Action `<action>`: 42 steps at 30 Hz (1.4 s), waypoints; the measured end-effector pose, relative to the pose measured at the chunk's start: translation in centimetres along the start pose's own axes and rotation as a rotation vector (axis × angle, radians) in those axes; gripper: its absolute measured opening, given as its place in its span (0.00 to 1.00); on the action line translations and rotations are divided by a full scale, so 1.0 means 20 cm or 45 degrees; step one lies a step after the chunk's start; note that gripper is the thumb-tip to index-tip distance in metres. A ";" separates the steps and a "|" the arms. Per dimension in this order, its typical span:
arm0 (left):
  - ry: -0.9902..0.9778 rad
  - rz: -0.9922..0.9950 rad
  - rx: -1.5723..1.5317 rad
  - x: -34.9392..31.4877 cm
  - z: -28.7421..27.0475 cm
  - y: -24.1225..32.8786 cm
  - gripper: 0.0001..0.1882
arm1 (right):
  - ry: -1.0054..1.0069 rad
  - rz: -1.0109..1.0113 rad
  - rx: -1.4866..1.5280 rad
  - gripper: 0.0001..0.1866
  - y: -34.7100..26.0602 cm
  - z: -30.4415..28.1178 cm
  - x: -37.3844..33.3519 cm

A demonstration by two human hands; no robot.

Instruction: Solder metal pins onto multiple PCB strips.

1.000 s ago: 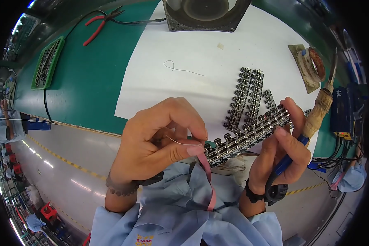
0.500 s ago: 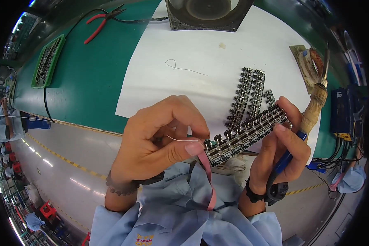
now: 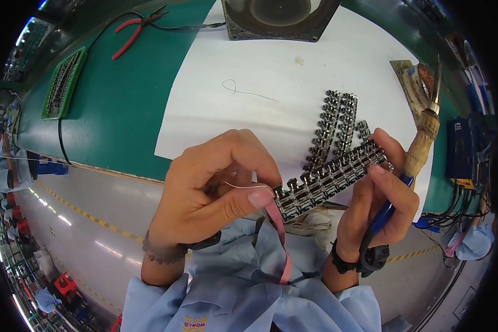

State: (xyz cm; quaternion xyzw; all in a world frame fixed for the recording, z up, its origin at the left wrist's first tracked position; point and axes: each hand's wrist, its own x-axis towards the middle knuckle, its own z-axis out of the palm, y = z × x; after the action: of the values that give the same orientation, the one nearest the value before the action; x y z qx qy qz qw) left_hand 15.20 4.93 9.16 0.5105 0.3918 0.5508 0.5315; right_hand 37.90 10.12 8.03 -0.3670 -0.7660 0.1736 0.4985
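Observation:
A long strip of small circuit boards [image 3: 329,183] with metal parts along it is held slantwise between my two hands, above the near edge of the bench. My left hand [image 3: 218,191] pinches its left end between thumb and fingers; a thin silvery wire [image 3: 237,186] runs through the same hand. The right end sits between the thumb and fingers of my right hand [image 3: 390,202]. That hand also holds a soldering iron [image 3: 420,144], its blue grip against the palm and its tip pointing up and away. Similar board strips [image 3: 325,133] lie on white paper just beyond.
White paper [image 3: 205,116] covers part of the green bench [image 3: 133,105]. A square black fan-like unit [image 3: 279,36] stands at the back. Red-handled pliers [image 3: 128,45] and a green tray of strips [image 3: 63,83] lie left. A dark blue box [image 3: 463,149] with cables stands right.

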 end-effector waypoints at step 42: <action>0.025 0.017 0.022 0.00 0.03 0.02 0.08 | 0.029 -0.046 -0.007 0.18 0.01 -0.02 0.00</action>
State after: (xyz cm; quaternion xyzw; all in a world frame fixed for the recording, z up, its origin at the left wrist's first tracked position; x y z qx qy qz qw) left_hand 15.62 4.92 9.67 0.5123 0.3983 0.5559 0.5195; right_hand 38.29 10.19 8.06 -0.3565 -0.7671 0.1585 0.5093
